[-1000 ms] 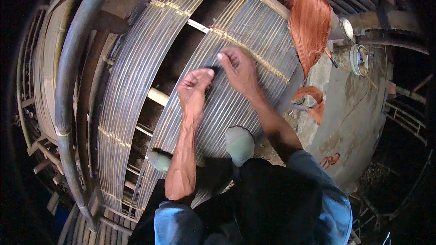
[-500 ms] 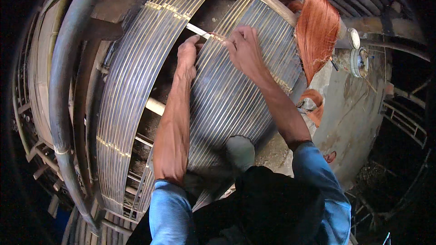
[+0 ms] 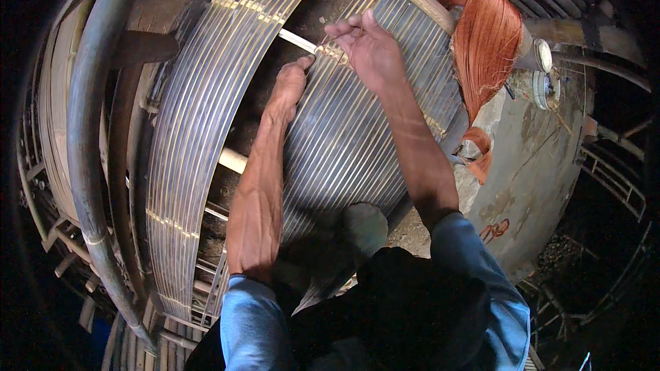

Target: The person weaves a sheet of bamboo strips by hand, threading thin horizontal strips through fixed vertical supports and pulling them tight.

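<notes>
A panel of thin, pale-edged slats (image 3: pixel 344 158) lies in front of me. Across it, underneath, runs a light crossbar (image 3: pixel 297 40), with a row of brown lashings (image 3: pixel 335 53) where the slats meet it. My left hand (image 3: pixel 290 86) is closed at the panel's left edge, thumb and finger pinching beside the crossbar; its lower fingers are hidden. Raised just above the lashings, my right hand (image 3: pixel 375 55) has its fingers bent in, holding what looks like a thin brown strand that leads down to the crossbar.
A second slatted panel (image 3: pixel 199 130) stands to the left across a gap, beside a thick bamboo pole (image 3: pixel 86 130). A bundle of rust-orange fibre (image 3: pixel 483 38) hangs at the upper right. Beyond it are a white tub (image 3: pixel 543 89) and a grey floor (image 3: pixel 526 178).
My right hand has lifted and turned, its fingers drawing the strand up from the lashing. My left hand has shifted slightly right, its fingertips now against the crossbar at the panel's edge.
</notes>
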`<state>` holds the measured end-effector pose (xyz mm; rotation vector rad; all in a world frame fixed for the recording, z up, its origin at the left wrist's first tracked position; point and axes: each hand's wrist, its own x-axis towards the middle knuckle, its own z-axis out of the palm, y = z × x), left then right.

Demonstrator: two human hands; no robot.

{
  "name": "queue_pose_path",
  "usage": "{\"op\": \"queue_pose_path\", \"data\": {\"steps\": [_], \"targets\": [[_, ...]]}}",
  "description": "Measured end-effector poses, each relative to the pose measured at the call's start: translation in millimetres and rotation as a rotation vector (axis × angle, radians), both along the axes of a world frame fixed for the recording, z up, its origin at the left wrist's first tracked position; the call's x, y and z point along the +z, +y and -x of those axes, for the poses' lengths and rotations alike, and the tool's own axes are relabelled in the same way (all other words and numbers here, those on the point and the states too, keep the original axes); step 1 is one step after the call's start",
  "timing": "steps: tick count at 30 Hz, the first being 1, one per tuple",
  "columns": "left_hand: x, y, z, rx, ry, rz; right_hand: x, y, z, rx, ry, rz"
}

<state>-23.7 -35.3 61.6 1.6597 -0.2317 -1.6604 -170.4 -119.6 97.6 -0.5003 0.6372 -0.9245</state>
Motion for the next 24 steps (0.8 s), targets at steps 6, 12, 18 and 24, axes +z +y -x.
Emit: {"op": "queue_pose_path", "data": {"steps": [6,12,18,24], "targets": [[-14.6,3.3,2.1,-0.056,-0.160,0.127,-10.2,-5.8,23.1,0.145,-0.260,0.066],[-24.5,12.5,-5.4,-0.112,-0.362,0.167,-12.3,68.0,27.2,0.099,0.258,0.229],[13.9,34.3,40.7,0.037,-1.212,0.550,20.3,76.0,75.2,0.162,0.770,0.809],[47.2,78.9,92.3,0.137,-0.512,0.429,51.8,129.8,111.9,0.436,0.962,0.560]]}}
